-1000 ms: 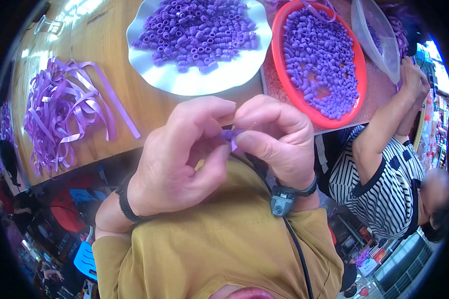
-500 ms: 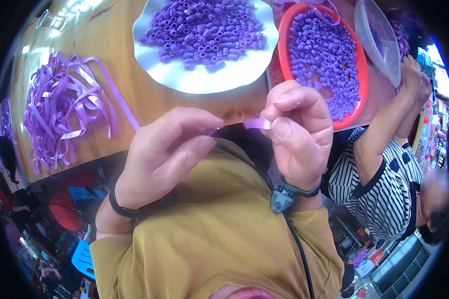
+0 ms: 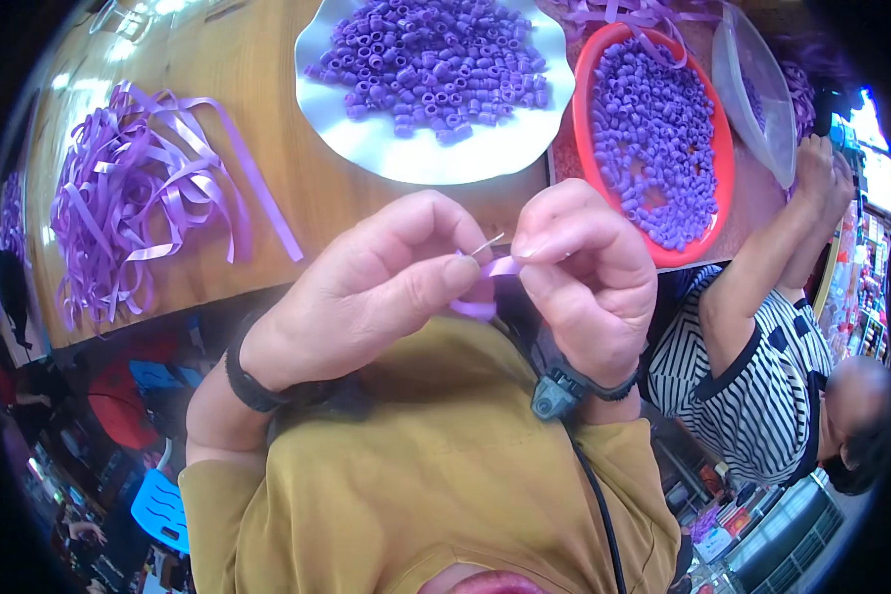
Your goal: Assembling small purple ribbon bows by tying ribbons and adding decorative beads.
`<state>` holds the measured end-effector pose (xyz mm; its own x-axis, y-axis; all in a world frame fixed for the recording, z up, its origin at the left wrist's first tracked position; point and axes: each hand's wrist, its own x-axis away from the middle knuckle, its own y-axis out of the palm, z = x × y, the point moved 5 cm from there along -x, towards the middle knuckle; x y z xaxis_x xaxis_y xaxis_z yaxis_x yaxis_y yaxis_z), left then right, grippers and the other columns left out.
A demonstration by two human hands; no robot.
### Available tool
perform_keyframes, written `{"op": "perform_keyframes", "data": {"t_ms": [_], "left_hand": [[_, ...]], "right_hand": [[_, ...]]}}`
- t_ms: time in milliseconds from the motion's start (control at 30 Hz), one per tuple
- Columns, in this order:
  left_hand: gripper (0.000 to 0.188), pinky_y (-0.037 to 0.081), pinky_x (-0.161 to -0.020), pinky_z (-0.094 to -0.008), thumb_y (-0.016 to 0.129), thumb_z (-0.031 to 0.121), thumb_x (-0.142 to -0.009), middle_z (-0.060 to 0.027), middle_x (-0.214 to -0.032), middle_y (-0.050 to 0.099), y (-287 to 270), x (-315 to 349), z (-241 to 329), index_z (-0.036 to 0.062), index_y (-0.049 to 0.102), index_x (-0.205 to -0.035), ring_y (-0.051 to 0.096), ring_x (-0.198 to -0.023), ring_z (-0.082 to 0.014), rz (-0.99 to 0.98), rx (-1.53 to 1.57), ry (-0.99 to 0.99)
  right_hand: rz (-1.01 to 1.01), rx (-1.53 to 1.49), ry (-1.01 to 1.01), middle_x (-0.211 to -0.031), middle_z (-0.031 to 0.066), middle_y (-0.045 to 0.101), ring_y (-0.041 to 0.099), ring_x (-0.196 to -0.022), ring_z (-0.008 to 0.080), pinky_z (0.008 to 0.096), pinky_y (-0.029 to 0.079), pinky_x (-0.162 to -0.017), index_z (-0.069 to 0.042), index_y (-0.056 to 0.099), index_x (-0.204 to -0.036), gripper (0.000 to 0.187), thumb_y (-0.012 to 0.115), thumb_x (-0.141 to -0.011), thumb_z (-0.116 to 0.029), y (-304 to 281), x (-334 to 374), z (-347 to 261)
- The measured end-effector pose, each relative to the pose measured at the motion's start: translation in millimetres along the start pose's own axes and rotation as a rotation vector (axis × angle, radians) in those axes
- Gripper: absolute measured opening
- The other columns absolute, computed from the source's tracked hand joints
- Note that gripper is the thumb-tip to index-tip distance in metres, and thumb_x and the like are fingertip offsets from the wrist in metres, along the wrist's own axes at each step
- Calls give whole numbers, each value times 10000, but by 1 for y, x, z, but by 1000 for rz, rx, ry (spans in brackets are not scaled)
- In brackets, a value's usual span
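Between thumb and forefinger, my left hand pinches a thin, pale needle whose tip points up and to the right. My right hand is closed, its thumb and forefinger pressed on a short end of purple satin ribbon. That ribbon bridges the small gap between the hands, and part of it loops below my left fingertips. Whether it passes through the needle is hidden by the fingers. Both hands are held above my lap, just in front of the table edge. Beyond them stands a white wavy-rimmed plate with purple tube-shaped beads.
A heap of purple ribbons lies at the left of the wooden table. To the right are a red oval basket of purple beads and a clear plastic tub. Another person in a striped shirt sits at the right.
My left hand has come closer to the right one, and its needle now shows clearly. More ribbon appears between the hands, with a loop below. The whole view has shifted slightly.
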<state>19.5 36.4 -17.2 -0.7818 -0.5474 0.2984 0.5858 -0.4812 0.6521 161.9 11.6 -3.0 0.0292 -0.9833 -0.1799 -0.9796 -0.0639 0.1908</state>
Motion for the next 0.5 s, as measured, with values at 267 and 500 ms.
{"op": "perform_keyframes", "data": {"t_ms": [267, 500], "left_hand": [[195, 431, -729, -201, 541, 158, -910, 10, -903, 519, -15, 12, -2, 27, 494, -1046, 499, -797, -57, 168, -151, 24], [179, 427, -736, -195, 558, 108, -890, -2, -911, 524, -23, 27, 7, 10, 508, -1032, 516, -818, -57, 286, -384, 102]], "right_hand": [[26, -103, 23, -869, 59, 510, 491, -766, 97, 193, 388, -671, -3, 575, -849, 228, 483, -736, 172, -10, 1, -1], [146, -12, 14, -865, 66, 507, 490, -753, 93, 185, 389, -654, 16, 560, -858, 233, 463, -722, 178, -24, 10, -4]]}}
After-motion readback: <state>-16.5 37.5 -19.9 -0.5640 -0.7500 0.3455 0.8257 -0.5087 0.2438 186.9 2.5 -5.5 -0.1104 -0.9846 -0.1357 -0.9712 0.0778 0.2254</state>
